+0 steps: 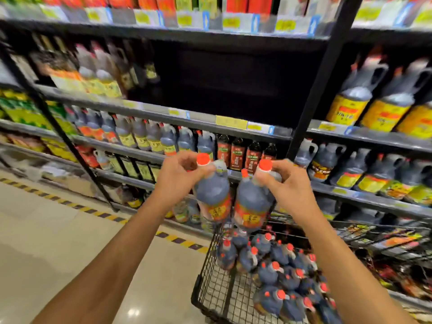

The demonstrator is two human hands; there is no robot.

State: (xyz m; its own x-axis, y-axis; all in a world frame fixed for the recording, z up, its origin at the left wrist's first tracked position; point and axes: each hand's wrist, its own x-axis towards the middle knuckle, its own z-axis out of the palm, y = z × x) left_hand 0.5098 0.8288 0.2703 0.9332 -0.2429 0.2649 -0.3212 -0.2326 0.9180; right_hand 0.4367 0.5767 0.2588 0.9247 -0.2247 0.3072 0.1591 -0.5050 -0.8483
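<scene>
Dark left bottle (211,192), right bottle (252,202): red caps, orange-yellow labels.

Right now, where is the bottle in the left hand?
In the head view, the left bottle is near the middle, held by the left hand at its neck, beside the right bottle, above the wire cart.
</scene>
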